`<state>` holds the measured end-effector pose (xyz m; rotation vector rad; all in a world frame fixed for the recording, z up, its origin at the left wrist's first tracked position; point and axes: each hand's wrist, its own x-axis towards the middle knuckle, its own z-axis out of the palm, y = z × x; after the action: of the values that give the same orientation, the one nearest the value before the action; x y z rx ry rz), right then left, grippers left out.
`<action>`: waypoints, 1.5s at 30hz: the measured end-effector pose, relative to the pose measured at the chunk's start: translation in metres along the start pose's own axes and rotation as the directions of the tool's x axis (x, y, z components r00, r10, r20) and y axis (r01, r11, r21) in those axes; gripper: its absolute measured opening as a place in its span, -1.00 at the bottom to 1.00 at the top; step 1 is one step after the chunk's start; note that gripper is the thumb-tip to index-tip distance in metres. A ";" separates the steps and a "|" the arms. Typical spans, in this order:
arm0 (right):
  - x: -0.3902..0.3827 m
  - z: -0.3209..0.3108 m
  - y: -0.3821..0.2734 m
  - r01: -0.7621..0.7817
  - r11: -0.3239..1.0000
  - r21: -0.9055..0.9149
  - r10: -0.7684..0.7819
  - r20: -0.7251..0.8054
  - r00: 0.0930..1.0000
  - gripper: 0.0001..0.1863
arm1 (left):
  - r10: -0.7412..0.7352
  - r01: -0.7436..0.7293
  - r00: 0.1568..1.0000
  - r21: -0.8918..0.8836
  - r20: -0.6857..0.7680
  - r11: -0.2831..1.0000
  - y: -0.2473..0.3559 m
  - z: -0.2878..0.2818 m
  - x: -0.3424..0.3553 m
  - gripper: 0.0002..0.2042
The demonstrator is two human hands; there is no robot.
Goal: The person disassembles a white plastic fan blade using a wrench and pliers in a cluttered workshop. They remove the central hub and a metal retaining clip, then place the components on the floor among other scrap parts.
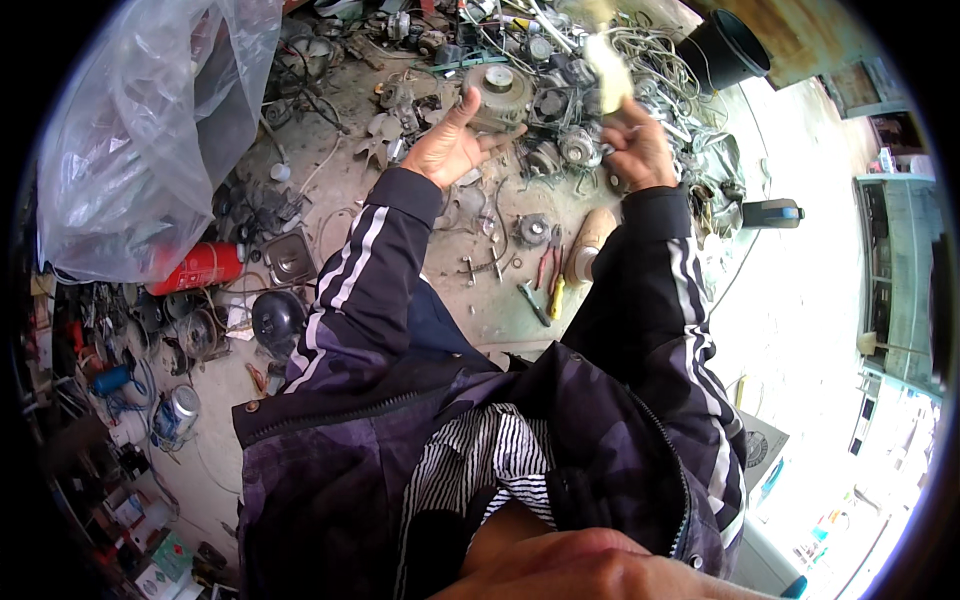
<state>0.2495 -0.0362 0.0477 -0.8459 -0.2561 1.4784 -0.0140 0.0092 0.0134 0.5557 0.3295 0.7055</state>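
My left hand [450, 145] is open, its thumb raised and fingers spread, with nothing in it. Just past its fingertips lies a round metal machine part [510, 108] with a pale hub on top. My right hand [642, 150] is closed around the lower end of a long, pale yellow thing [608, 78], which is smeared by motion, so its kind cannot be made out. Below that hand, a motor-like part [578, 148] sits among the scrap. Between my arms are red-handled pliers [543, 270], a yellow-handled tool [557, 300] and a dark-handled tool [533, 303].
Scrap metal and tangled wires [650, 50] cover the floor ahead. A black bucket [735, 50] stands at the far right. On the left are a big clear plastic bag [150, 130], a red cylinder [205, 268] and a metal tray [289, 258]. My tan shoe [592, 245] is beside the tools.
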 end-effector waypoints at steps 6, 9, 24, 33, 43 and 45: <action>-0.062 -0.089 -0.082 0.246 0.950 0.194 -0.226 -0.119 0.967 -0.82 | -0.037 0.038 0.998 0.017 -0.050 0.999 -0.004 -0.001 0.002 -0.05; -0.119 -0.145 -0.095 0.347 0.936 0.056 -0.308 -0.350 0.885 -0.77 | -0.071 0.069 0.995 -0.038 -0.076 0.997 -0.003 -0.004 0.002 -0.08; -0.243 -0.328 0.013 0.098 0.985 -0.145 -0.171 -0.913 0.370 -0.63 | -0.165 0.164 0.971 -0.020 -0.172 0.986 -0.020 0.002 0.006 -0.12; -0.172 -0.301 -0.028 -0.091 0.876 -0.473 -0.371 -0.783 0.499 -0.66 | -0.174 0.159 0.978 -0.131 -0.113 0.979 -0.021 0.002 0.008 -0.04; -0.100 -0.018 -0.017 0.183 0.346 -0.920 -0.437 0.014 0.899 -0.55 | -0.172 0.186 0.982 -0.283 0.074 0.941 -0.009 0.012 -0.003 -0.38; -0.084 0.011 0.001 0.193 0.332 -0.923 -0.364 0.063 0.929 -0.45 | -0.180 0.189 0.982 -0.239 0.058 0.952 -0.005 0.019 -0.004 -0.37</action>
<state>0.2311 -0.1106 0.0825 -1.7193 -1.1511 0.8090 -0.0054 -0.0036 0.0263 0.2983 0.2532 0.5442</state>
